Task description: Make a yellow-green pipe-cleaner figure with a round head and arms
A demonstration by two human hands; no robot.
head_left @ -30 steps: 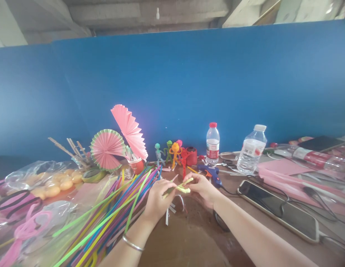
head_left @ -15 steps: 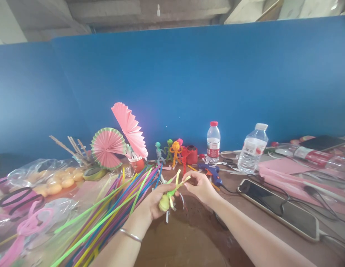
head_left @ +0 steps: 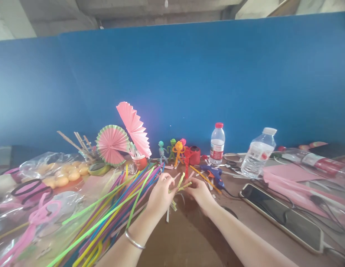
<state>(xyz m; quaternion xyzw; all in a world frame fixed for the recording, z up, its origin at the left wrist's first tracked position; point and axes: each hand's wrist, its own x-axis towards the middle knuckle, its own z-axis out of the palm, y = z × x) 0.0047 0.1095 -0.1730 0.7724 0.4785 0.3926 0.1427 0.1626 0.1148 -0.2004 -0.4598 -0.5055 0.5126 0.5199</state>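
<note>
Between my two hands is a small yellow-green figure of bent strips [head_left: 180,186]. My left hand [head_left: 162,189] is closed around its left part, with thumb and fingertips together and the round end mostly hidden. My right hand [head_left: 198,191] pinches a strip end on the right side. One strip points upward between the hands. Behind them stand small twisted figures in blue [head_left: 161,151], green [head_left: 171,149] and orange [head_left: 178,152], with a red one beside them.
Colourful long strips [head_left: 113,211] lie at the left, near pink paper fans [head_left: 112,144]. A blue glue gun [head_left: 213,175], two upright bottles [head_left: 217,144] and a phone [head_left: 283,217] with cables are at the right. A blue wall [head_left: 172,81] rises behind.
My left hand has turned over, its back now upward, and covers the round end seen earlier. The view has shifted slightly, and my right hand still pinches the strips.
</note>
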